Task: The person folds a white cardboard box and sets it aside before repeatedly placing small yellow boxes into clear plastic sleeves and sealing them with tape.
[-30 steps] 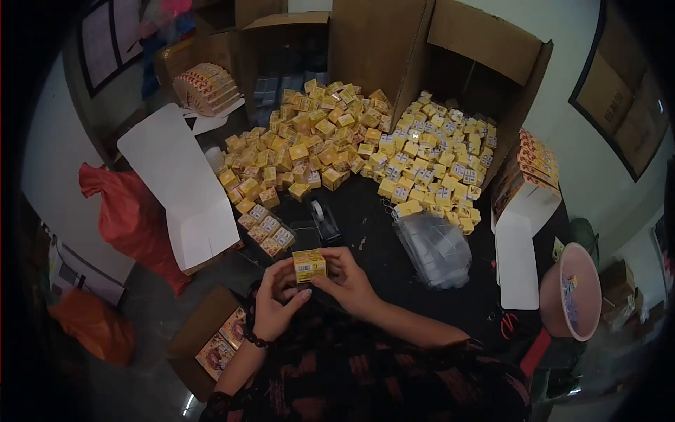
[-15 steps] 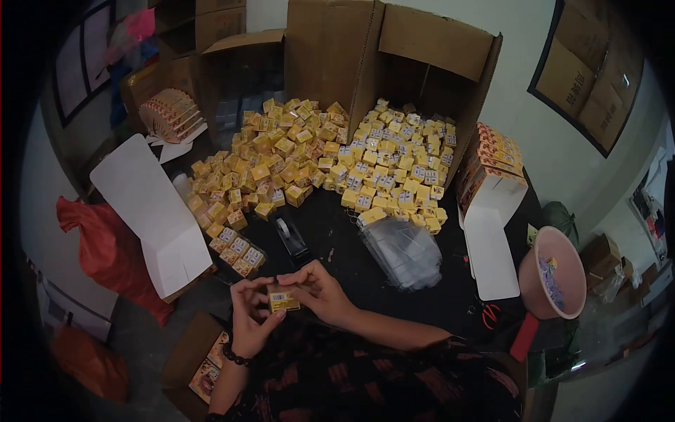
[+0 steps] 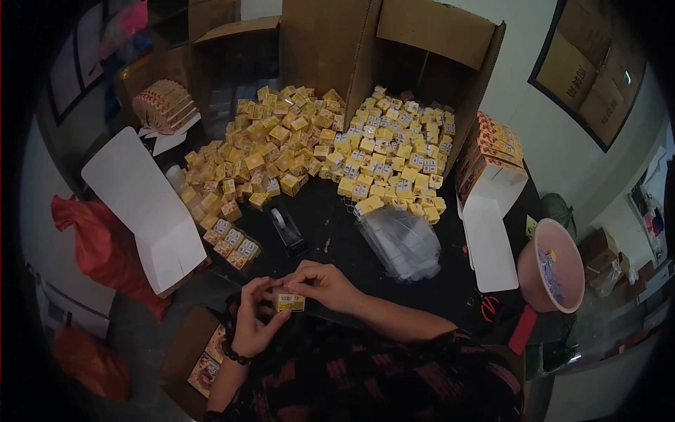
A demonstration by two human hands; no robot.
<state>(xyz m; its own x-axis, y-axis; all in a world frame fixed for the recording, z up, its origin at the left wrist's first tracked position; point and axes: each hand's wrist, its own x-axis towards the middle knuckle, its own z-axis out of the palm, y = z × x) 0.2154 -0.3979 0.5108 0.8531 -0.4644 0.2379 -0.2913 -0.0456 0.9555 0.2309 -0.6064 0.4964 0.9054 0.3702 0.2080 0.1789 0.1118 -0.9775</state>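
Observation:
A small yellow box (image 3: 291, 304) with a barcode on its side is held low over the near edge of the table. My left hand (image 3: 254, 323), with a beaded bracelet at its wrist, is closed around the box from the left, thumb below it. My right hand (image 3: 329, 287) pinches the box's upper edge from the right. What the right fingertips do on top is partly hidden. Beyond my hands are a black tape dispenser (image 3: 285, 231) and a short row of small boxes (image 3: 232, 244).
Two heaps of small yellow boxes (image 3: 274, 141) and yellow-and-white boxes (image 3: 394, 155) lie at the back by cardboard cartons (image 3: 436, 32). Clear plastic bags (image 3: 402, 246), red-handled scissors (image 3: 489, 308) and a pink bucket (image 3: 552, 267) are on the right. White opened display boxes (image 3: 144, 190) stand left.
Both hands and the yellow box have shifted slightly to the right. The right fingers have moved a little over the box's top edge. The camera view has tilted slightly.

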